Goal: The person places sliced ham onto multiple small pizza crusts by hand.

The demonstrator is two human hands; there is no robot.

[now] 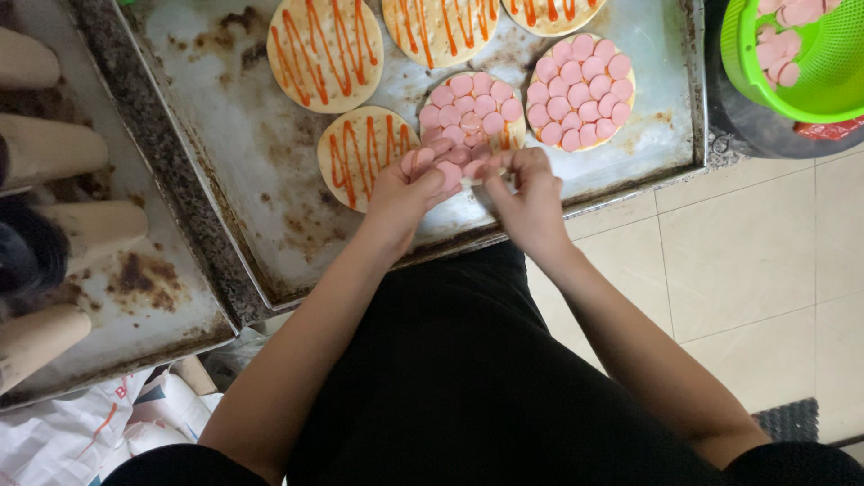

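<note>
Head view: sausage slices [785, 45] in green basket [837, 90]

Top edge is cutting off three sauced bases: left one [325, 52] losing just its top, middle one [441, 29] and right one [551, 13] mostly out of frame. Green basket [801, 67] is running off the top-right corner, so its sausage slices [785, 40] are only partly showing. Left hand [409, 184] and right hand [526, 193] are covering the near edge of the half-topped base [472, 117]. Pale rolls [54, 144] are getting clipped at the left edge.
</note>
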